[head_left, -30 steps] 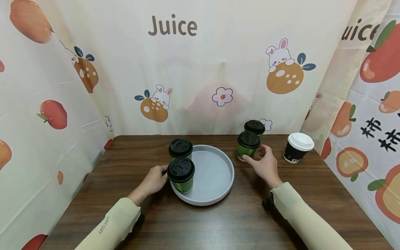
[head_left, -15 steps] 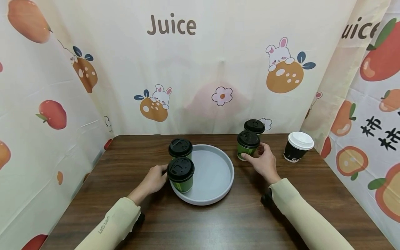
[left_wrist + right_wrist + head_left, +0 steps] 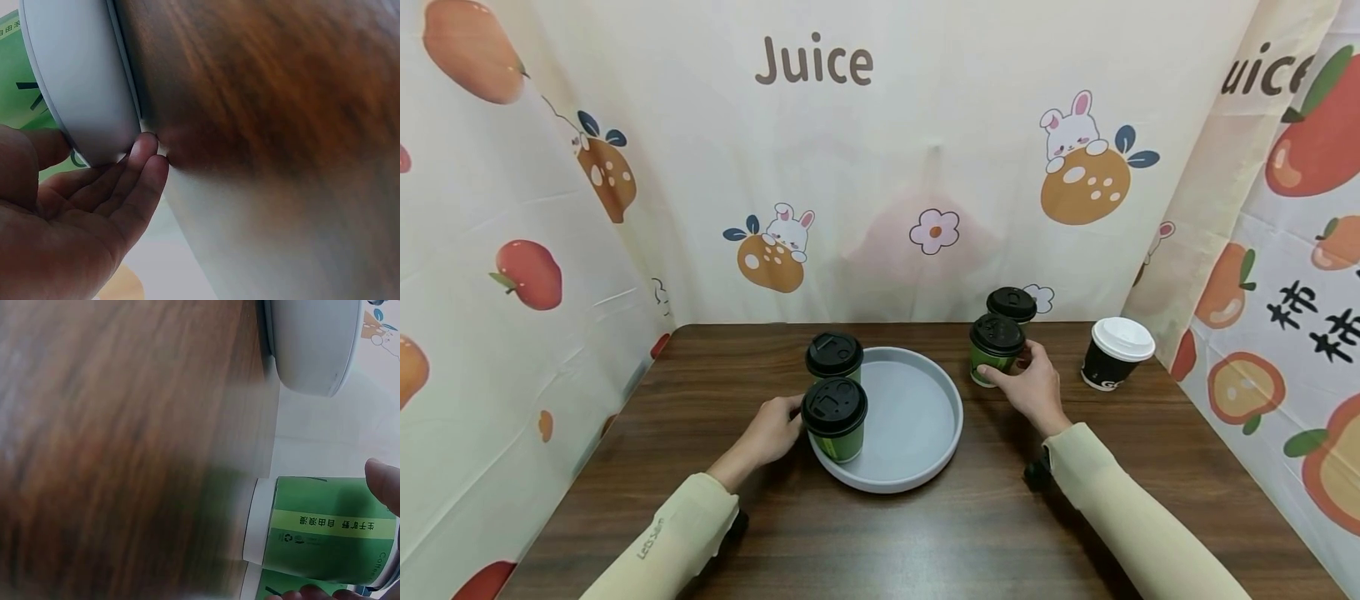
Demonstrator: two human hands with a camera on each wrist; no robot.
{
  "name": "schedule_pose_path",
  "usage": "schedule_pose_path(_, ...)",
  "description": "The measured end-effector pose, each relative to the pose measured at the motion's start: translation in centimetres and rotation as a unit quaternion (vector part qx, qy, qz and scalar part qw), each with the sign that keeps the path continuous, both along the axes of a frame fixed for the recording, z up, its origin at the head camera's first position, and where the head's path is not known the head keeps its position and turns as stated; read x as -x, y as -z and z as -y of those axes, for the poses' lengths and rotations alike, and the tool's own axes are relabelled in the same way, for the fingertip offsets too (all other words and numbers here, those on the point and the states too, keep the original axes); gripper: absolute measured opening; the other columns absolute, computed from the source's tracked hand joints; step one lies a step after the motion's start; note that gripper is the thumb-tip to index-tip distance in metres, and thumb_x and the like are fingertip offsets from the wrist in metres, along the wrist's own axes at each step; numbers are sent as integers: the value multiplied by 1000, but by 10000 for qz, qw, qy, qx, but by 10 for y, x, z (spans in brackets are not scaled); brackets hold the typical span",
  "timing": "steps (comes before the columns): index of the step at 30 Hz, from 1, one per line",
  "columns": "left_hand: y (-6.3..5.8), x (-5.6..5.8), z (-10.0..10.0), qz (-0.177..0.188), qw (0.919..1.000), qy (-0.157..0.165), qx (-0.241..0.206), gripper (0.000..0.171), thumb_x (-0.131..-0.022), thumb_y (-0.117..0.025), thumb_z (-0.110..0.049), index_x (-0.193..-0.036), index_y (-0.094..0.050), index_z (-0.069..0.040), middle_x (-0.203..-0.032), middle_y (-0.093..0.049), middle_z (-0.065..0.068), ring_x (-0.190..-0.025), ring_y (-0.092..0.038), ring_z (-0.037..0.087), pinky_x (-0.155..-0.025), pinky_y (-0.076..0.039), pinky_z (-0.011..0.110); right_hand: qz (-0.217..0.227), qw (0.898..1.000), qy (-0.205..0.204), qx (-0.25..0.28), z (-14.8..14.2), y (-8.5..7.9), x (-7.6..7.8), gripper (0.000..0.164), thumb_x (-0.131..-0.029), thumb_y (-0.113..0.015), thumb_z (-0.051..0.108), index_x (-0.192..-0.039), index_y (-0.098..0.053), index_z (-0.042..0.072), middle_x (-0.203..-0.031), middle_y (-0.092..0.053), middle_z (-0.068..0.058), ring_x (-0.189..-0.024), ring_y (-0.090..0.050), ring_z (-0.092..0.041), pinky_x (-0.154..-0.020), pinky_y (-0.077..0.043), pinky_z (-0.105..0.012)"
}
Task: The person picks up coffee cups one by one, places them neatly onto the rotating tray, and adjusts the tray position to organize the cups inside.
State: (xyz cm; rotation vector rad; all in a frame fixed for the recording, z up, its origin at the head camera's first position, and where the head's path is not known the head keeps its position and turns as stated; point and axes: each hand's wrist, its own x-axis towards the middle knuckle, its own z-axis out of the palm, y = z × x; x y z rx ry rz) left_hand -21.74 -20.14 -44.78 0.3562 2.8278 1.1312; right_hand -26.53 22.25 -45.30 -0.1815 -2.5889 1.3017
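Note:
My left hand (image 3: pixel 772 433) holds the left rim of a round grey tray (image 3: pixel 917 417); in the left wrist view the thumb is at the rim and the fingers (image 3: pixel 144 169) lie against the tray's outer side. Two green paper cups with black lids stand at the tray's left, a near cup (image 3: pixel 835 421) partly covering a far cup (image 3: pixel 833 356). To the right of the tray, my right hand (image 3: pixel 1036 387) grips another green cup (image 3: pixel 331 525) by its sides, thumb in front. Right behind it stands a further green cup (image 3: pixel 1011 304), mostly hidden.
A black cup with a white lid (image 3: pixel 1116 354) stands to the right of my right hand. The brown wooden table (image 3: pixel 880 542) ends at a printed curtain (image 3: pixel 880 167) behind, with more curtain at both sides.
My right hand has shifted slightly left, its thumb now farther across the front of the green cup. The left hand, the tray and the cups stay in place.

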Motion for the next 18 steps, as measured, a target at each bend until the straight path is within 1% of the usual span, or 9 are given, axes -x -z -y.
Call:
schedule_pose_path(9,1,-1,0,51,10000,-23,-13,38,-107,-54,-10,-143,-58,1,-142,-59,21,-134,-53,37,-108,-46,52,39,9999,-90,107,0,1,4,97,-82,-86,47,-152,-36,0,-140,-54,-24,-128,-53,-40,-105,-47,-55)
schedule_pose_path(18,0,-1,0,58,10000,-63,38,38,-107,-54,-10,-143,-58,0,-141,-59,21,-133,-54,37,-107,-46,52,57,9999,-50,133,2,1,6,94,-83,-86,44,-151,-39,0,-141,-54,-24,-130,-52,-42,-107,-44,-57)
